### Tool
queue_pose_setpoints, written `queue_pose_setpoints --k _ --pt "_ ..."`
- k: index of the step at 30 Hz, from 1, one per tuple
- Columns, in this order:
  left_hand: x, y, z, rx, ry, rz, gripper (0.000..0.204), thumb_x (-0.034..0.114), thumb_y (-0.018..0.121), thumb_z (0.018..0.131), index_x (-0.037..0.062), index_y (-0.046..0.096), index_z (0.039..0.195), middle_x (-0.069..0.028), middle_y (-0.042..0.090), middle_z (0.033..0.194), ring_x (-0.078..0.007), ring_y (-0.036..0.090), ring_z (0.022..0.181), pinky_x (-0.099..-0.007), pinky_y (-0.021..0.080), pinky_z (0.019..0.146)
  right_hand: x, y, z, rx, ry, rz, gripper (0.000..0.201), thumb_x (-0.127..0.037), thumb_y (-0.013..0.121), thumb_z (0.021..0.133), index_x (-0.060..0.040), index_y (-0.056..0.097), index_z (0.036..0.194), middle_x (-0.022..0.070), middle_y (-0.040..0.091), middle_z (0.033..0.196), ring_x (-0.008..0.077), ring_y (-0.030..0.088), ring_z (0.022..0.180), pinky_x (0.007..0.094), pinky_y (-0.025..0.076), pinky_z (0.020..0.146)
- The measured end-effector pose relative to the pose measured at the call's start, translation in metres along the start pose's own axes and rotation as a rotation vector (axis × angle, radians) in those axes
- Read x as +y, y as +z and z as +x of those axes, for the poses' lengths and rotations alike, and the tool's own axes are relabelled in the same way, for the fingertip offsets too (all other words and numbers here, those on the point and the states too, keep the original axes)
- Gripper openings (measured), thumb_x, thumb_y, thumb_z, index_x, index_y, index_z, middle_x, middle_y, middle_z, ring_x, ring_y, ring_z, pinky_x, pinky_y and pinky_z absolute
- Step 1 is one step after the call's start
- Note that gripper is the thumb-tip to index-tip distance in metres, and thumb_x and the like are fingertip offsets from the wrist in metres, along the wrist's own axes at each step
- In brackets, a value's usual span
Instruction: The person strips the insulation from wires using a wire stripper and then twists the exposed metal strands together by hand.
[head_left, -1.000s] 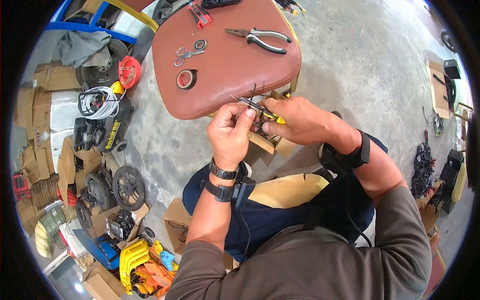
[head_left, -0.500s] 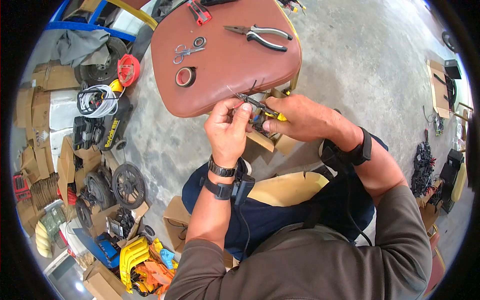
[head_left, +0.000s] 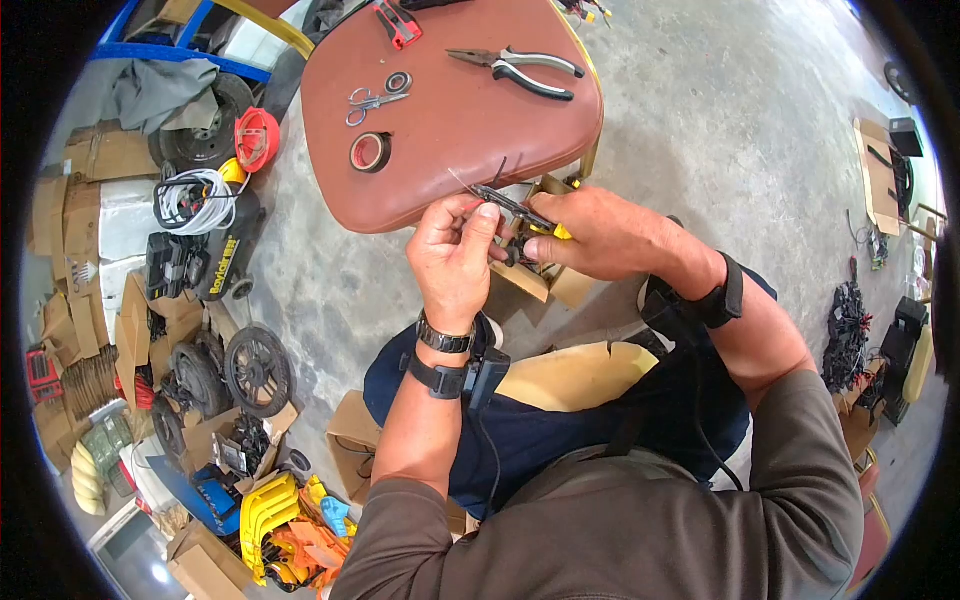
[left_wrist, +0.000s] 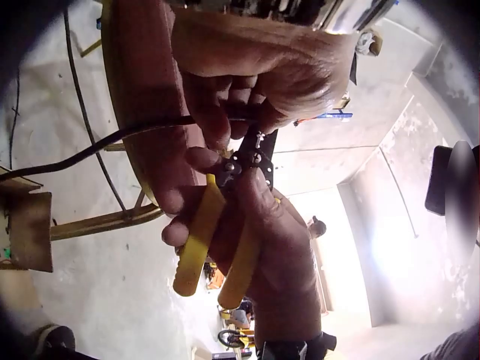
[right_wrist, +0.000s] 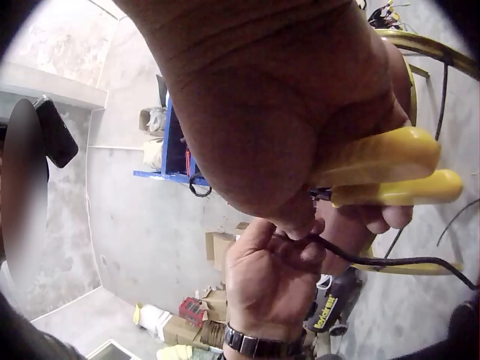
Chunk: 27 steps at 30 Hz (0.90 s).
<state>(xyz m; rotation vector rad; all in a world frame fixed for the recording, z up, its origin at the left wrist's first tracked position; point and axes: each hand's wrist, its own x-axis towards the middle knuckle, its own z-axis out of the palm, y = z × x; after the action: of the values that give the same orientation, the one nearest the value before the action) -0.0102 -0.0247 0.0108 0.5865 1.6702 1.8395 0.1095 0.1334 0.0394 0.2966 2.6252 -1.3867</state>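
Observation:
In the head view the right hand [head_left: 592, 235] grips a yellow-handled tool with a dark metal head [head_left: 508, 205], just off the near edge of the brown seat [head_left: 450, 150]. The left hand [head_left: 452, 262] pinches thin wires beside that head. From the left wrist view, the two yellow handles [left_wrist: 196, 244] stand apart within the right hand [left_wrist: 274, 247]; a black cable [left_wrist: 127, 133] runs into the left hand's fingers [left_wrist: 217, 124]. The right wrist view shows the cable [right_wrist: 390, 261] leaving the left hand [right_wrist: 274, 277]; the tool's exact bite on the wire is hidden.
On the seat lie pliers [head_left: 520, 72], small scissors [head_left: 375, 103], a tape roll [head_left: 370, 152], a small dark ring [head_left: 399, 83] and a red cutter [head_left: 400, 25]. An open cardboard box [head_left: 525, 283] stands below the hands. Wheels [head_left: 257, 372] and boxes are at left.
Both hands and the tool have shifted slightly left, and the wire tips have moved with them. The grips look the same as before.

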Motion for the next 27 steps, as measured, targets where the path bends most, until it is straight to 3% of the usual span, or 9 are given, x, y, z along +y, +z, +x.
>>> queue_pose_setpoints --k 16,19,27 --pt "0.0010 -0.0021 0.0009 -0.028 -0.052 -0.061 0.011 0.006 0.064 0.094 -0.0002 0.060 0.102 -0.0071 0.065 0.078 -0.0118 0.063 0.063 -0.0234 0.052 0.048 -0.0013 -0.0056 -0.0007 -0.037 0.013 0.042 0.037 -0.033 0.061 0.092 0.0033 0.060 0.101 0.0266 0.066 0.086 0.0450 0.064 0.086 0.0488 0.050 0.075" --pt "-0.0002 -0.0038 0.0015 0.001 -0.036 -0.024 0.013 0.010 0.065 0.095 -0.0002 0.060 0.100 -0.0099 0.066 0.078 -0.0164 0.064 0.064 -0.0252 0.052 0.047 -0.0031 -0.0069 -0.0013 -0.043 0.023 0.036 0.038 -0.033 0.061 0.092 0.0034 0.060 0.102 0.0266 0.065 0.087 0.0448 0.064 0.087 0.0490 0.050 0.075" --pt "0.0019 -0.0033 0.0014 0.008 -0.039 -0.044 0.013 0.010 0.066 0.094 -0.0001 0.060 0.101 -0.0100 0.066 0.078 -0.0162 0.064 0.063 -0.0249 0.052 0.047 -0.0027 -0.0059 -0.0009 -0.048 0.017 0.033 0.039 -0.034 0.061 0.093 0.0043 0.061 0.102 0.0270 0.066 0.087 0.0444 0.064 0.086 0.0488 0.050 0.076"
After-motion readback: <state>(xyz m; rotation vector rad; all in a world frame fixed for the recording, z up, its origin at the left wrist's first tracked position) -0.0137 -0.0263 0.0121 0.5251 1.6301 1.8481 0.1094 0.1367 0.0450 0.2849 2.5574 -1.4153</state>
